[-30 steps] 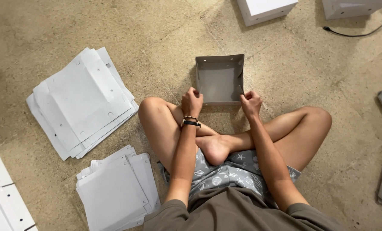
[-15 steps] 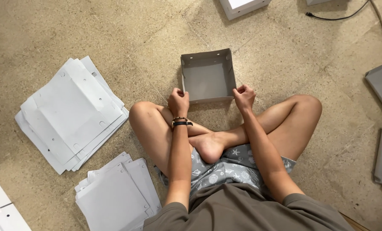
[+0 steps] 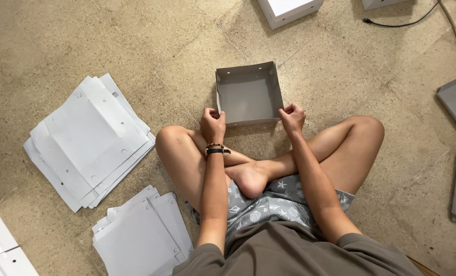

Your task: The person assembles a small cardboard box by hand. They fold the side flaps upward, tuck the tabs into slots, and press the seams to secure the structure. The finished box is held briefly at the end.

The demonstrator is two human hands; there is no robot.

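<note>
One open grey box sits on the floor just ahead of the person's crossed legs. Two stacks of flat white cardboard sheets lie to the left: a larger stack and a nearer stack. A white box and a black cable lie beyond. The left hand pinches the box's near left corner, and the right hand pinches its near right corner.

A black wristband on the left wrist, olive-brown tee, grey shorts printed with white starfish and shells
</note>
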